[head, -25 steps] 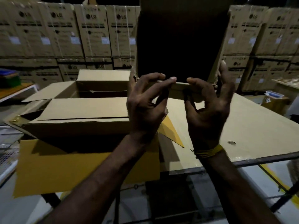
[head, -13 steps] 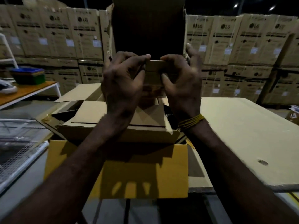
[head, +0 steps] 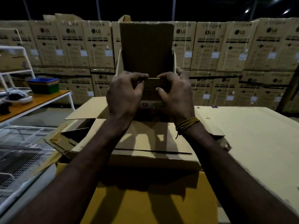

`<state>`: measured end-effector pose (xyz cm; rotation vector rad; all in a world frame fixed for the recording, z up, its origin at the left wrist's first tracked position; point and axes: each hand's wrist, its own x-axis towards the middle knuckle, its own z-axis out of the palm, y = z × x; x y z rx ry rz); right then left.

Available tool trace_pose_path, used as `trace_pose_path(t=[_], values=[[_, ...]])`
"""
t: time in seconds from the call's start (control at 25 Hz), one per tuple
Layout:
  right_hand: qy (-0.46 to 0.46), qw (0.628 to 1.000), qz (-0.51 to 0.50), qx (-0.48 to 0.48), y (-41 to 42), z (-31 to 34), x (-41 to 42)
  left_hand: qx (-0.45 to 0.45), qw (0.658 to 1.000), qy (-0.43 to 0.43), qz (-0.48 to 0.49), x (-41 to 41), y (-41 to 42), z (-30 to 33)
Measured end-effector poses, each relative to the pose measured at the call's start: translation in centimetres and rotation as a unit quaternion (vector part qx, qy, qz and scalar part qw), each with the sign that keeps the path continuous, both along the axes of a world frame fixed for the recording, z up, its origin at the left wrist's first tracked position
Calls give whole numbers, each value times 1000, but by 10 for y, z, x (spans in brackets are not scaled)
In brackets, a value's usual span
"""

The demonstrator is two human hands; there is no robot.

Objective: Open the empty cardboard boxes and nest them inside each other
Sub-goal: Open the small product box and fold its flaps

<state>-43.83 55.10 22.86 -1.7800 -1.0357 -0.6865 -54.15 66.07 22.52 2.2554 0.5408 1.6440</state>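
I've swung the small box [head: 146, 50] from the right to over the large open box [head: 145, 143]; left hand [head: 124, 94] and right hand [head: 175, 94] both curl round its near flap; lowering comes next, I judge.

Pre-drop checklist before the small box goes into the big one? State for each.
1. Left hand grips small box: ok.
2. Right hand grips it too: ok.
3. Small box open, top flap up: ok.
4. Small box held above large box: ok.
5. Large box opening free: not ok, near flap lies over it.
6. Small box fits inside: cannot tell.
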Motion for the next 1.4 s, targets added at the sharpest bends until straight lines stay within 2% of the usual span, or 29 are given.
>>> trace_pose_path(t=[0.16,0.4,0.56,0.8,1.0,1.28,1.4], values=[[19,999,-5,-34,24,-20,5,-24,999,45,-15,7,27,-17],[94,991,-33,-93,62,-54,12,-91,988,105,-60,17,64,-52],[117,980,-72,-144,80,-71,17,-141,973,156,-98,28,87,-67],[154,964,-79,-201,100,-90,28,-193,950,219,-115,47,109,-89],[158,951,-104,-242,102,-88,30,-148,931,324,-74,53,113,-93],[172,954,-146,-199,88,-101,21,-114,934,331,-67,43,108,-98],[165,943,-163,-239,80,-108,15,-85,935,340,-61,34,100,-97]])
